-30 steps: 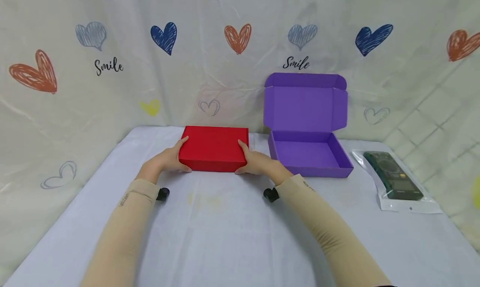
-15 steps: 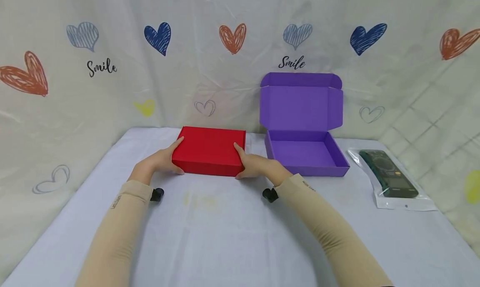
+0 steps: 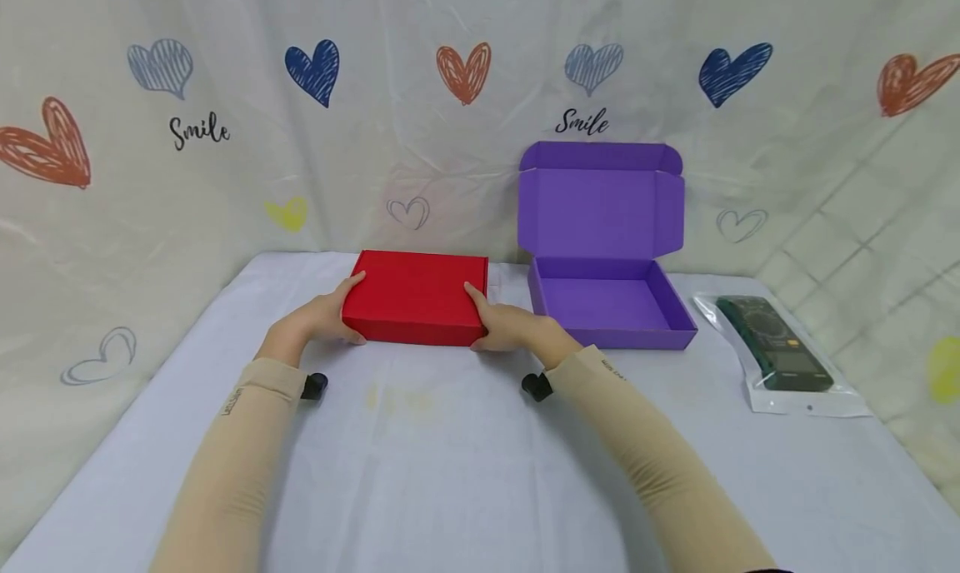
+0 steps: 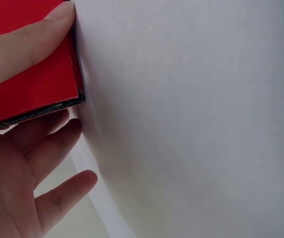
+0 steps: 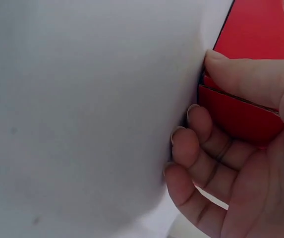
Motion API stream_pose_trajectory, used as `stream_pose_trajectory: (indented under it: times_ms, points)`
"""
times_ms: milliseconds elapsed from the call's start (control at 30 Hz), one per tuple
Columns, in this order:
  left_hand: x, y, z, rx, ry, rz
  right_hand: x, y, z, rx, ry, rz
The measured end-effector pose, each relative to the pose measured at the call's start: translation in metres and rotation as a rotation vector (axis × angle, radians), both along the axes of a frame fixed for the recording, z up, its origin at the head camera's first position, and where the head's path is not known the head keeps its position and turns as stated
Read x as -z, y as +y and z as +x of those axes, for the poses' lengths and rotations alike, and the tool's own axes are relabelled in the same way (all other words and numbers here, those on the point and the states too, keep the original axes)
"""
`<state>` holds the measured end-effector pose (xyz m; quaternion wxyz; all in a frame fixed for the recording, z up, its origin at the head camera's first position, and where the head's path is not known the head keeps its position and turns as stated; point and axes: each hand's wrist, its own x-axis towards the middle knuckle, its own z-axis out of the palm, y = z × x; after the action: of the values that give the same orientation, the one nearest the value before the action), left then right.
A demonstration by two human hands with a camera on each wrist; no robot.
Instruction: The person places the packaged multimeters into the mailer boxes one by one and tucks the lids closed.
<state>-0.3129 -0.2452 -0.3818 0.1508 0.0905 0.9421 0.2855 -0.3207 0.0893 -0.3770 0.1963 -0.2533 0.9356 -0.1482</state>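
A closed red cardboard box [image 3: 416, 294] lies flat near the back of the white-covered table, left of centre. My left hand [image 3: 318, 316] grips its left end. In the left wrist view the thumb [image 4: 28, 47] lies over a red face, with some fingers [image 4: 55, 146] by the box's corner edge. My right hand [image 3: 510, 325] holds the opposite end. The right wrist view shows that thumb [image 5: 246, 74] across the box's edge, above a seam in the cardboard, and curled fingers [image 5: 186, 148] beside the red side near the cloth. The palm sides facing the box are partly hidden.
To the right of the red box stands a purple cardboard box [image 3: 613, 340], its lid [image 3: 600, 211] raised against the backdrop. Farther right, a dark green multimeter-like device [image 3: 776, 344] lies in a clear plastic bag [image 3: 810, 402]. A heart-printed curtain [image 3: 337, 181] hangs directly behind the table.
The red box has come slightly nearer with both hands still on it. The whole head view has shifted a little; the purple box and the bagged device stay where they were.
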Motion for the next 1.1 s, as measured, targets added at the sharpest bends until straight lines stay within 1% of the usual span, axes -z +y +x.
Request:
stream_pose_trajectory:
  times_ms: [167,267,367,433,567,667,800,933,1100]
  points:
    - [-0.001,0.002,0.001,-0.001,0.001,-0.003,-0.003,0.001,0.001,0.005,-0.004,-0.001]
    - [-0.001,0.001,-0.002,0.005,-0.011,0.006,-0.002,0.003,0.001,0.016,-0.023,-0.033]
    - [0.0,0.0,-0.004,0.01,-0.032,0.014,0.002,0.004,0.0,0.03,-0.038,-0.083]
    - [-0.001,0.0,-0.005,0.014,-0.04,0.012,0.004,0.004,0.001,0.039,-0.042,-0.095]
    - [-0.003,0.002,-0.004,0.011,-0.041,-0.001,0.002,0.003,0.005,0.037,-0.032,-0.07]
    - [-0.007,0.002,-0.002,0.018,-0.026,-0.012,-0.004,0.004,0.01,0.018,-0.008,-0.039]
    - [-0.016,0.001,0.001,0.025,0.008,-0.027,-0.016,0.01,0.018,-0.011,0.025,-0.036]
    - [-0.03,0.002,0.007,0.018,0.039,-0.035,-0.027,0.023,0.024,-0.03,0.055,-0.09]
    - [-0.046,0.002,0.015,-0.003,0.079,-0.031,-0.039,0.039,0.032,-0.057,0.13,-0.171]
